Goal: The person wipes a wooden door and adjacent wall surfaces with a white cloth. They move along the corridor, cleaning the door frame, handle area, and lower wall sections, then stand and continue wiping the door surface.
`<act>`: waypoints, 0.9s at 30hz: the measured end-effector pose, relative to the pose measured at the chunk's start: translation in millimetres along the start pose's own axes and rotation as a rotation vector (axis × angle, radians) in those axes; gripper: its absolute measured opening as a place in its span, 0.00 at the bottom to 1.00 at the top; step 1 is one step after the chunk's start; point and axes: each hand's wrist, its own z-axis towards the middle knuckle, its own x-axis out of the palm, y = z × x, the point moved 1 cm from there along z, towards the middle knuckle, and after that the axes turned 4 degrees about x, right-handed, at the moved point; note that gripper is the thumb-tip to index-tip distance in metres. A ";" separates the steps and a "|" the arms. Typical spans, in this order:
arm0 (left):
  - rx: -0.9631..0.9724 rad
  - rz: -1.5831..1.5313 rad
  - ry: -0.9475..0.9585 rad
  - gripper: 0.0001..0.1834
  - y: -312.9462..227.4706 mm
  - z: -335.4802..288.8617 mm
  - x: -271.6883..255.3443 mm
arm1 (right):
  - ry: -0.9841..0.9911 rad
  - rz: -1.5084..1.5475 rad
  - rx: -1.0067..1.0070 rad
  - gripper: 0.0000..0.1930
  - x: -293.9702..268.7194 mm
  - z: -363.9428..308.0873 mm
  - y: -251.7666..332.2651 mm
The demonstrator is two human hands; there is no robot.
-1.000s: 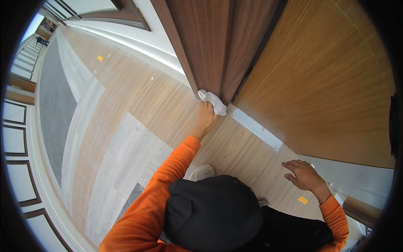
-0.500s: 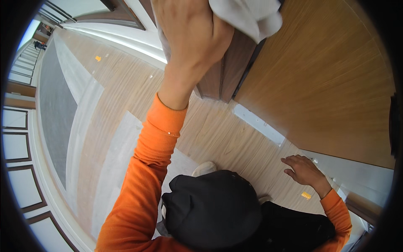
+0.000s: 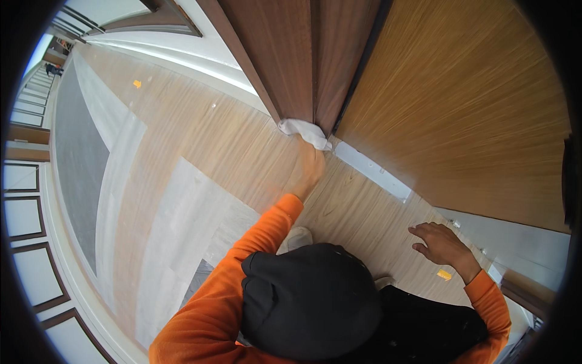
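Observation:
My left hand (image 3: 311, 165) is closed on a white cloth (image 3: 305, 131), which lies against the bottom of the brown wooden door frame (image 3: 291, 67), close to the floor. The fingers are partly hidden under and behind the cloth. Off to the right, my right hand (image 3: 441, 244) hangs over the floor with its fingers apart and nothing in them. Beside the frame stands a lighter brown wooden door (image 3: 448, 109). A pale metal strip (image 3: 373, 171) lies on the floor along the door's lower edge.
Wood-look flooring (image 3: 182, 115) stretches away to the left, with a grey patch (image 3: 79, 151) and whitish areas. Yellow markers (image 3: 137, 84) lie on the floor. White wall panels with dark trim (image 3: 39, 273) line the far left. My knees in black trousers (image 3: 312, 303) fill the lower middle.
My left hand has moved down the door frame with the cloth, from high up near the view's top edge to the frame's foot. My right hand has hardly moved.

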 end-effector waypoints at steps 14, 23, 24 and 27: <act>-0.571 -0.950 -0.380 0.49 -73.1 11.4 27.2 | -0.043 0.000 0.007 0.26 0.8 -9.2 -2.8; -0.499 -1.262 -0.504 0.50 -52.9 5.3 16.8 | -0.063 0.003 0.010 0.25 -15.7 -5.6 12.6; -0.499 -1.217 -0.531 0.50 -65.4 8.0 12.1 | -0.070 0.002 0.029 0.25 -14.2 -10.6 11.8; -0.500 -1.233 -0.612 0.48 -54.8 24.6 -12.7 | -0.057 -0.004 0.050 0.24 -10.4 -9.0 6.6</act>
